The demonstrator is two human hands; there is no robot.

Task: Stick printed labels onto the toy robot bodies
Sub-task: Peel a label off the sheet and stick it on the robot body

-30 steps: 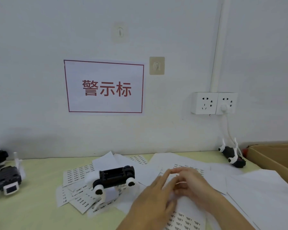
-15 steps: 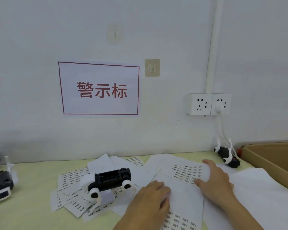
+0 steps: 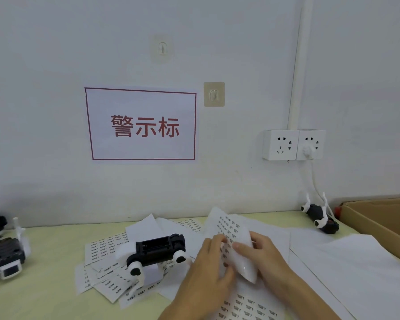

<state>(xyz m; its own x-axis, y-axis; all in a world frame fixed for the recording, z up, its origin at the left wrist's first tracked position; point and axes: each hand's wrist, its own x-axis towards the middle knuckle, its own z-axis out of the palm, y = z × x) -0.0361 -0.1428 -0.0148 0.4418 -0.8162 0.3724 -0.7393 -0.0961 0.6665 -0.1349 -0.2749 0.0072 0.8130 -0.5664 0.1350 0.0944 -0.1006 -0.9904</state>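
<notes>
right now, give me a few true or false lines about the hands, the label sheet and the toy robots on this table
1. Both hands, left hand and right hand, hold a curled label sheet. True.
2. The black toy robot body in the middle is gripped by the left hand. False: it lies on loose label sheets, apart from both hands.
3. A plug sits in the right wall socket. True.
4. The cardboard box stands at the table's left end. False: it is at the right edge.
5. Another toy robot lies near the box, by the wall. True.
</notes>
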